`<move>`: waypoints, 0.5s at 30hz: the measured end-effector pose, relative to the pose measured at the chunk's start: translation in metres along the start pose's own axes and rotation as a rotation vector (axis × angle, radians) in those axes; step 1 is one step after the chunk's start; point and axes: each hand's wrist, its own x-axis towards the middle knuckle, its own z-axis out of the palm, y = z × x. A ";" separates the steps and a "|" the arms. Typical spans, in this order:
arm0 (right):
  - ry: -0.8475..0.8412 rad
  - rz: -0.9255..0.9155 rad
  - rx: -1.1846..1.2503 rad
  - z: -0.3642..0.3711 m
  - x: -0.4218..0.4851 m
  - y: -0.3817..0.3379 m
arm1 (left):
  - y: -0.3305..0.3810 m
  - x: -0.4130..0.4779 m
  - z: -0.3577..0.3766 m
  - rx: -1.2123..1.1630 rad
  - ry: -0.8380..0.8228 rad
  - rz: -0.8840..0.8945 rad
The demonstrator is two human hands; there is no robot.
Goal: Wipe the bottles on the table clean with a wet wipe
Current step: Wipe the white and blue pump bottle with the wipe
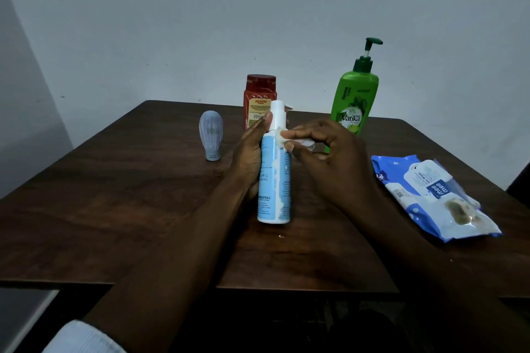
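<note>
A tall white and light-blue pump bottle [274, 186] stands upright at the middle of the dark wooden table [129, 209]. My left hand [249, 155] grips it from the left side, thumb up near the white neck. My right hand [329, 152] pinches a small white wet wipe [284, 137] against the bottle's upper right side, just below the neck. Behind stand a red bottle [259, 94], partly hidden by the held bottle, and a green pump bottle [355, 94]. A small grey-blue bottle [211, 135] stands cap-down at the left.
A blue and white wet-wipe pack [430, 195] lies flat near the table's right edge, with a brownish stain on its clear flap. A tiny white scrap [281, 236] lies on the table in front of the held bottle. A pale wall rises behind.
</note>
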 end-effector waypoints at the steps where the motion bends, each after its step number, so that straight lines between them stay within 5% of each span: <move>1: -0.009 0.008 0.004 0.001 -0.004 0.001 | 0.001 0.000 0.001 -0.011 0.000 -0.013; 15: -0.167 0.061 0.109 -0.002 -0.083 0.002 | 0.003 -0.002 0.001 0.175 0.072 0.064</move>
